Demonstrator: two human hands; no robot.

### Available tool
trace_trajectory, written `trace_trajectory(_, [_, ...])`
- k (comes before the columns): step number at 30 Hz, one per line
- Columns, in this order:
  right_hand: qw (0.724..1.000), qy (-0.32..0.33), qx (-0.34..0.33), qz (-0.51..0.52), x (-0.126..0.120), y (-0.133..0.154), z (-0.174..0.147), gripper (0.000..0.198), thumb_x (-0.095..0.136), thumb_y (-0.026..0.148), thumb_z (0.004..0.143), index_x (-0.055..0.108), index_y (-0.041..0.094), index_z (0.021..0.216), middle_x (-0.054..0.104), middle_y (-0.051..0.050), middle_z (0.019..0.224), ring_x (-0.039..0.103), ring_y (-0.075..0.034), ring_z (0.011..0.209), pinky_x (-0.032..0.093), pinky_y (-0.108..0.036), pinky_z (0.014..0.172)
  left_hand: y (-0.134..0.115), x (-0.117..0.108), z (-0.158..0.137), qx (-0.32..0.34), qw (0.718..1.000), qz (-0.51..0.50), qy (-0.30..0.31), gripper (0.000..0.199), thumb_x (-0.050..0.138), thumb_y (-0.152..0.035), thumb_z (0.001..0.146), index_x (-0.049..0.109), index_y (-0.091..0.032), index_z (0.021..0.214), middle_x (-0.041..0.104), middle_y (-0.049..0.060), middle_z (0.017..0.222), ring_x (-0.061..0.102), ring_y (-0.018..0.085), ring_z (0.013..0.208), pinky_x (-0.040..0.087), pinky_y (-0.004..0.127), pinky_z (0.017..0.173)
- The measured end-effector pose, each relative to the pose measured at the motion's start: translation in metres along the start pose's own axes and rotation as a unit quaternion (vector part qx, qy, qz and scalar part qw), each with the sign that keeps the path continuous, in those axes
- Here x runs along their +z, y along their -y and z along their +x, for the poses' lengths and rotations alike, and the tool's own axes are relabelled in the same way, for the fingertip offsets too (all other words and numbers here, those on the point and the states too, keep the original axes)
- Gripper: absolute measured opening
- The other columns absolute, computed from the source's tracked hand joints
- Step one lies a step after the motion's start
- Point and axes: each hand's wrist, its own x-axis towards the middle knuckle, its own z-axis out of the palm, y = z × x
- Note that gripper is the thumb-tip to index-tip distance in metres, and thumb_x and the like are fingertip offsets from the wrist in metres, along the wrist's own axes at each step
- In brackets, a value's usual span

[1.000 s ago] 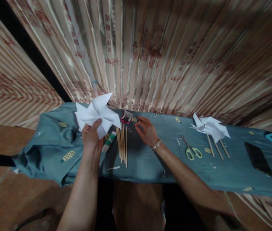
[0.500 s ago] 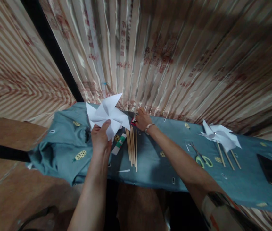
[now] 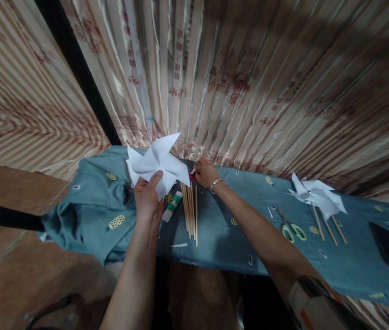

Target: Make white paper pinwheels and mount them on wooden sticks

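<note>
Teal patterned cloth (image 3: 221, 247) covers the table; wooden sticks (image 3: 190, 215) and a white-and-green tube (image 3: 172, 206) lie at about four o'clock from the left hand (image 3: 148, 195), which pinches a white paper pinwheel (image 3: 160, 158) at its middle, thumb in front; at the pinwheel's three o'clock, the right hand (image 3: 206, 173) bends over a small red box (image 3: 192, 176), though whether its fingers grip anything I cannot tell; the box's contents are hidden too; the step looks like picking something from that box, probably calling next for a fine pinch, folds held together; pleated curtain (image 3: 228, 123) hangs beyond, at twelve.
</note>
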Motion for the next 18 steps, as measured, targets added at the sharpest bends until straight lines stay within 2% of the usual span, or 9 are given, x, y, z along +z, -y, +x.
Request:
trace_trajectory(5, [1.0, 0.002, 0.004, -0.003, -0.0005, -0.0011, 0.0005, 0.027, 0.057, 0.019, 0.084, 0.077, 0.01, 0.1, 0.059, -0.018, 0.128, 0.048, -0.029, 0.127, 0.036, -0.038, 0.11, 0.0017, 0.0007, -0.0013, -0.002, 1.0, -0.007, 0.007, 0.033, 0.082, -0.015, 0.047, 0.07, -0.015, 0.077, 0.076, 0.004, 0.081, 0.073, 0.023, 0.087, 0.057, 0.031, 0.083])
trace_trajectory(8, [1.0, 0.013, 0.0, -0.01, -0.0025, -0.0008, 0.0027, 0.027, 0.059, 0.02, 0.083, 0.078, 0.012, 0.1, 0.063, -0.016, 0.122, 0.051, -0.028, 0.123, 0.037, -0.037, 0.108, 0.0032, 0.0005, -0.0009, -0.001, 1.0, -0.008, 0.004, 0.034, 0.084, -0.015, 0.046, 0.07, -0.014, 0.077, 0.077, 0.005, 0.081, 0.073, 0.022, 0.085, 0.057, 0.032, 0.084])
trace_trajectory(12, [0.999, 0.03, 0.0, -0.024, -0.0043, -0.0005, 0.006, 0.024, 0.06, 0.018, 0.081, 0.08, 0.011, 0.091, 0.069, -0.017, 0.108, 0.058, -0.028, 0.113, 0.042, -0.035, 0.101, 0.0055, -0.0006, 0.0015, 0.003, 1.0, -0.002, 0.003, 0.035, 0.085, -0.018, 0.043, 0.069, -0.015, 0.074, 0.077, 0.004, 0.079, 0.072, 0.02, 0.078, 0.057, 0.03, 0.08])
trace_trajectory(18, [0.999, 0.027, 0.009, -0.029, -0.0024, -0.0015, 0.0051, 0.026, 0.056, 0.017, 0.082, 0.079, 0.01, 0.093, 0.068, -0.017, 0.111, 0.059, -0.028, 0.113, 0.043, -0.034, 0.099, 0.0054, 0.0002, 0.0011, 0.001, 1.0, 0.003, 0.012, 0.033, 0.085, -0.019, 0.042, 0.069, -0.016, 0.071, 0.076, 0.003, 0.077, 0.073, 0.021, 0.079, 0.058, 0.031, 0.081])
